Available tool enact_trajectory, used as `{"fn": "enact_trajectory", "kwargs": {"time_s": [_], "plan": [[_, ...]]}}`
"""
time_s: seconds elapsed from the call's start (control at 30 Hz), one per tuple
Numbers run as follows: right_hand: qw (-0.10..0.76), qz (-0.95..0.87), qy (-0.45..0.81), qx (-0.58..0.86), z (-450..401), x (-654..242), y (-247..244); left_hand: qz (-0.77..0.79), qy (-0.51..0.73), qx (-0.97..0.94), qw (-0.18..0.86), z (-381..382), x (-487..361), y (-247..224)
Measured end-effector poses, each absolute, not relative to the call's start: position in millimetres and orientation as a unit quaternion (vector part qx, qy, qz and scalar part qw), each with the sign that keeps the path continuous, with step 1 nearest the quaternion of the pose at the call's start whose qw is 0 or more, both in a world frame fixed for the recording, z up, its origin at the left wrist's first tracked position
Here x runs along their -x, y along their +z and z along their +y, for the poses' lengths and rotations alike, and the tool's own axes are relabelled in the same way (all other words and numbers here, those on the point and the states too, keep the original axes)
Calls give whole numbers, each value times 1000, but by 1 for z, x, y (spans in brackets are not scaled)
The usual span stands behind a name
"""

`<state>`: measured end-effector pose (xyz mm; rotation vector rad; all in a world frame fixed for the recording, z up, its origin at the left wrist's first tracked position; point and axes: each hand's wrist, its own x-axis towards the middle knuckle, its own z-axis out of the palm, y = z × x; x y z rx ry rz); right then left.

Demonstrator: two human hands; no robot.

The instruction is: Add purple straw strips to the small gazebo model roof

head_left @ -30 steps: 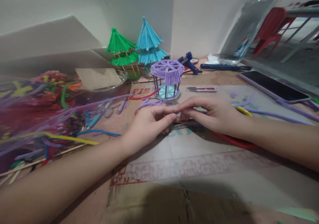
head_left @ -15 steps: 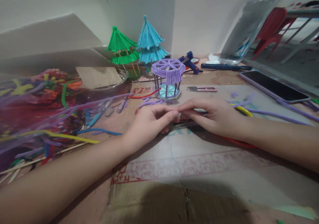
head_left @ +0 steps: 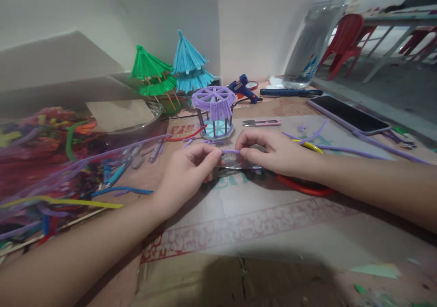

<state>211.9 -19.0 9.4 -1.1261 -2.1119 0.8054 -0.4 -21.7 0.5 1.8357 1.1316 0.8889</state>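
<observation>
A short purple pipe cleaner piece (head_left: 231, 151) is stretched level between my two hands. My left hand (head_left: 191, 172) pinches its left end between thumb and forefinger. At the other end, the thumb and fingers of my right hand (head_left: 273, 151) are closed on it. Below the right hand lie scissors with red handles (head_left: 303, 188), partly covered by the hand and wrist. Just beyond my hands stands a small purple pavilion frame (head_left: 214, 98) with dark posts on a light blue base; short purple strips hang from part of its rim.
Green (head_left: 152, 65) and blue (head_left: 190, 58) pavilion models stand at the back, near a glue gun (head_left: 244, 88). Pink thread snips (head_left: 262, 123), a phone (head_left: 348, 114) and a water bottle (head_left: 316, 43) sit to the right. Colourful pipe cleaners (head_left: 41, 147) fill the left side.
My hands have moved apart from fingertips nearly touching, and the purple piece now shows between them. The camera view has shifted, so the scene sits further left.
</observation>
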Motion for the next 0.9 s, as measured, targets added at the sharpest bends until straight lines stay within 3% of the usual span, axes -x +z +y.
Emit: {"fn": "enact_trajectory", "kwargs": {"time_s": [0.33,0.73,0.9], "plan": [[294,-791,321,429,-16,-213,8,453,340,-727,387,-22,3,0],[358,-816,278,359,-22,-217,5,459,350,-721,384,-21,4,1],[347,-837,232,355,-23,-218,5,458,351,-718,390,-22,4,0]]}}
